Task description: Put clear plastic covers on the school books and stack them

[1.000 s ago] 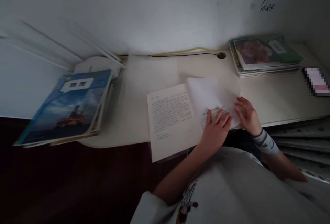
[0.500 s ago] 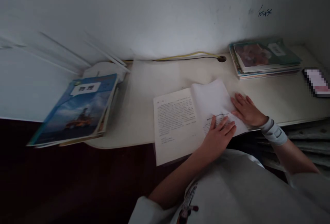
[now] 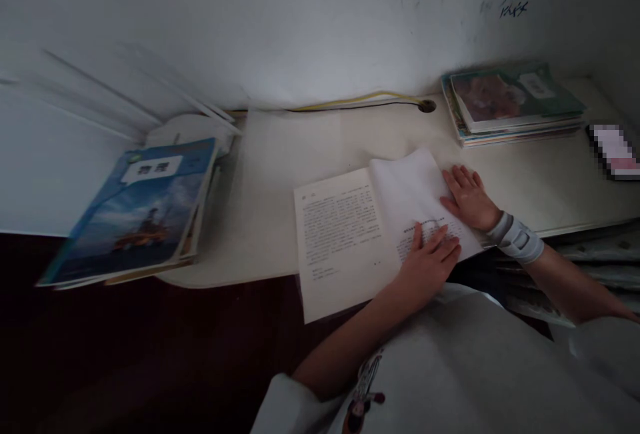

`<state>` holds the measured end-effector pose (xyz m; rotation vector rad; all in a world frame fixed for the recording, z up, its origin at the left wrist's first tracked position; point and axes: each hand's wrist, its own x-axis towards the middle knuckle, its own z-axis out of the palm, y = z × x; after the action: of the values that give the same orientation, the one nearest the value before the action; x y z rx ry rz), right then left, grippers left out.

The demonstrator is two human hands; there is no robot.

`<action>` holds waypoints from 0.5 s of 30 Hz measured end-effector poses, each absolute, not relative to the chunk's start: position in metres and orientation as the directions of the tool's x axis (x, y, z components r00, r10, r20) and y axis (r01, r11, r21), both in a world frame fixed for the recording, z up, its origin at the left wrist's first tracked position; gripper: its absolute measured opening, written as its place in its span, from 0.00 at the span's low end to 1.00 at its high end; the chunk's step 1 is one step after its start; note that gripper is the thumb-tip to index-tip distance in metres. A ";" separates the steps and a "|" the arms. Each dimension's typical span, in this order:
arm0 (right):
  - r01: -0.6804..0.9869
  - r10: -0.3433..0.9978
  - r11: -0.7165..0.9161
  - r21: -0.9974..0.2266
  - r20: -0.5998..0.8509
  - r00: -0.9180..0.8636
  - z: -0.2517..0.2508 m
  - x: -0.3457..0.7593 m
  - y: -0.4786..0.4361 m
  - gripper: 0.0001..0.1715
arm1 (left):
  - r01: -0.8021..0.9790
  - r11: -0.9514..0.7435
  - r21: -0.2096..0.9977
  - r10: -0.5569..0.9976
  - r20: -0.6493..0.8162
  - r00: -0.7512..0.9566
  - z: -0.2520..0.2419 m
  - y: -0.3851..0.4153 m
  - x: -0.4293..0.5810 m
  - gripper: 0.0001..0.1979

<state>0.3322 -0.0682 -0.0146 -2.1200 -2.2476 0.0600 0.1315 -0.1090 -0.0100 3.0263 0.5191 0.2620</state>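
An open book (image 3: 340, 241) lies on the pale desk (image 3: 280, 154), its lower left corner jutting past the front edge. Printed text fills much of the left page; the right page is mostly blank, with a few lines low down. My left hand (image 3: 431, 257) rests on that right page, fingers spread over the text. At the page's right edge my right hand (image 3: 470, 197) lies flat with its fingers stretched, partly on the paper and partly beside it. A grey band circles my right wrist. Neither hand grips anything.
A stack of books with a blue cover (image 3: 150, 214) overhangs the desk's left end. Another book stack (image 3: 515, 104) sits at the back right, near a phone (image 3: 613, 151). A yellow cable (image 3: 350, 99) runs along the wall into a round hole (image 3: 427, 106).
My right hand has shifted slightly up and left along the right page's edge. My left hand stays on the page. The view has turned slightly.
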 end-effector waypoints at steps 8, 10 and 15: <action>0.988 0.998 -0.006 0.151 -0.061 0.016 0.022 0.306 -0.029 0.29 | 0.321 -0.943 0.083 0.330 0.141 0.933 -0.012 -0.112 0.135 0.17; 0.984 0.997 -0.029 0.179 -0.063 0.040 0.025 0.300 -0.019 0.28 | 0.326 -0.941 0.089 0.336 0.130 0.933 -0.011 -0.112 0.136 0.17; 0.984 0.995 -0.063 0.169 -0.071 0.075 0.021 0.290 0.002 0.29 | 0.331 -0.939 0.090 0.339 0.098 0.935 -0.009 -0.113 0.136 0.17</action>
<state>0.2904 0.0019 0.0211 -2.4224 -2.2594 -0.1060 0.1361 -0.1130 -0.0092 3.0200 0.5241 0.1723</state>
